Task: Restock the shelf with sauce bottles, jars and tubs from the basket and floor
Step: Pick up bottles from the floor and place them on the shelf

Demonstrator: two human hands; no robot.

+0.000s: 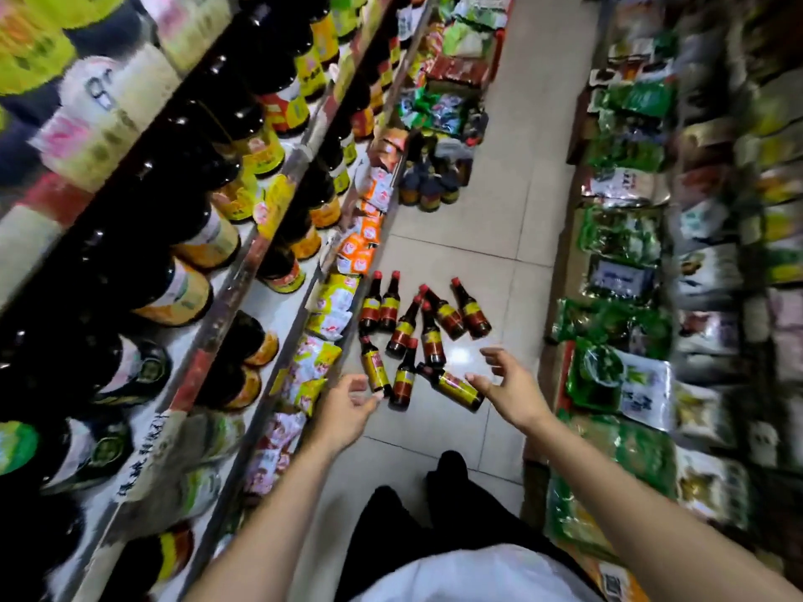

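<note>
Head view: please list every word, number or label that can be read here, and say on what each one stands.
No text reads with certainty.
White pack, upper shelf: dark mark, perhaps "8"; blurred.
Paper strip on the shelf edge: handwritten characters, too blurred to read.
Bottles on the floor: yellow and red labels, print too small.
Green packets, right side: print blurred.

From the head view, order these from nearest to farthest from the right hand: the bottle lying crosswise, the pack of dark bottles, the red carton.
1. Bottle lying crosswise: on the floor, at the right hand fingertips.
2. Pack of dark bottles: up the aisle, by the shelf foot.
3. Red carton: farthest, aisle's end.
</note>
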